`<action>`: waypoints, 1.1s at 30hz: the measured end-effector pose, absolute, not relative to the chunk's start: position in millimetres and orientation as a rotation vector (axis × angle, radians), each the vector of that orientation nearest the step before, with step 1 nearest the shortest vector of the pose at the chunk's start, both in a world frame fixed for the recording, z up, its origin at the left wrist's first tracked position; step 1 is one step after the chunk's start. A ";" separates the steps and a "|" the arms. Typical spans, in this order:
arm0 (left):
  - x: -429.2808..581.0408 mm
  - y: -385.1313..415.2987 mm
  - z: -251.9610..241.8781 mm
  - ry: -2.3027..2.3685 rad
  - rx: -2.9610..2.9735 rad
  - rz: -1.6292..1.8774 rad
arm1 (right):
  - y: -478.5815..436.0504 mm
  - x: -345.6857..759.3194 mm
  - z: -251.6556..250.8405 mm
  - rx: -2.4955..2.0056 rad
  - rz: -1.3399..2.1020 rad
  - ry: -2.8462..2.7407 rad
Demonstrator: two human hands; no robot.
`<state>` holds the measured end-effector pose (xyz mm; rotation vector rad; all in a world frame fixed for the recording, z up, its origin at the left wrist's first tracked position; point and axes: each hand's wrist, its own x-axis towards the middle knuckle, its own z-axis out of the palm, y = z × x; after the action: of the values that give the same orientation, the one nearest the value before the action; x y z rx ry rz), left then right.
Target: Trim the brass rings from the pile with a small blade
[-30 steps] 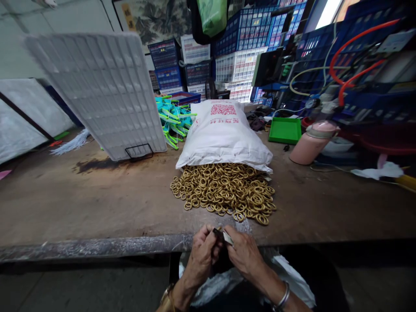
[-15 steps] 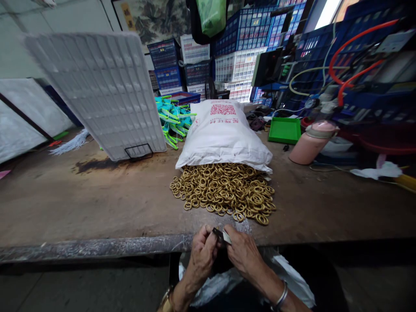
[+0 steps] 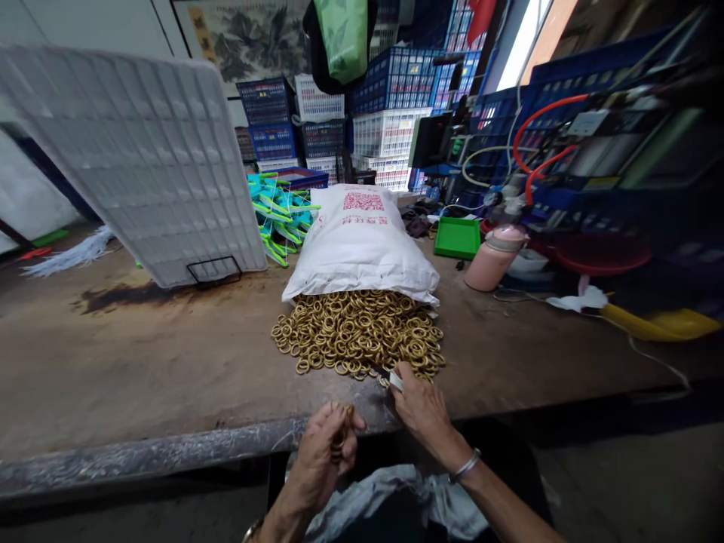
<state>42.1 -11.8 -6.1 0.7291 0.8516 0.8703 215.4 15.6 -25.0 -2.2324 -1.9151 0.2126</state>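
left hand is curled closed around a small stack of brass rings, held on edge just below the table edge, over the lap. the grip looks like a holding spot, keeping gathered rings together and clear of the loose ones.

right hand is out over the near side of the ring pile, fingertips pinched on a small flat tool, dark with a pale end. its tip sits at the closest rings of the pile, touching or just beside them; too small to tell which. a bangle is on that wrist.

the pile spills from the open mouth of a white sack lying on its side on the worn wooden table. mouth faces the person, so the rings fan out within arm's reach.

a pale bag lies in the lap right under the hands, probably there to catch things.

a white grid tray leans tilted on a black wire stand to the left, well apart from the hands. teal and green plastic clips are heaped behind it, beside the sack. a green tray and a pink bottle on its side lie to the right of the sack. blue and white crates are stacked at the back.
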 end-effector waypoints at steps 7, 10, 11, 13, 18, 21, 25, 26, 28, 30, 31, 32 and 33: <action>40.1 -10.5 -12.9 0.765 0.469 0.904 | 17.4 214.6 -32.7 -2.265 0.166 -1.947; 39.8 -7.8 -17.7 0.741 0.366 0.903 | 16.8 216.9 -32.8 -2.215 0.203 -1.935; 40.4 -6.6 -19.0 0.744 0.343 0.908 | 16.6 217.3 -32.9 -2.170 0.230 -1.939; 42.8 -4.1 -20.0 0.775 0.322 0.914 | 16.0 216.3 -33.3 -2.061 0.300 -1.936; 52.0 2.4 -17.6 0.833 0.394 0.912 | 14.2 201.6 -32.1 -1.810 0.529 -1.841; 55.2 4.0 -19.9 0.851 0.493 0.941 | 12.4 190.9 -28.7 -1.691 0.654 -1.851; 55.6 3.5 -26.5 0.892 0.595 0.991 | 10.9 182.6 -24.9 -1.606 0.817 -1.795; 55.4 3.4 -27.7 0.913 0.617 1.007 | 11.0 181.6 -24.5 -1.583 0.869 -1.761; 55.2 3.3 -28.9 0.965 0.682 1.030 | 12.0 180.2 -24.2 -1.535 0.983 -1.686; 55.4 3.2 -28.6 1.030 0.758 1.035 | 13.9 179.6 -24.9 -1.520 1.067 -1.606; 55.6 3.1 -28.3 1.058 0.789 1.032 | 15.0 179.4 -25.6 -1.528 1.092 -1.570; 55.8 2.8 -28.0 1.079 0.810 1.028 | 16.2 179.2 -26.4 -1.540 1.110 -1.541; 56.0 2.4 -27.7 1.091 0.818 1.024 | 17.2 179.1 -27.5 -1.558 1.121 -1.519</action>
<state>56.0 2.4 -27.7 0.8179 1.0911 1.0238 179.1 17.2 -27.5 -1.5579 -1.5190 1.1209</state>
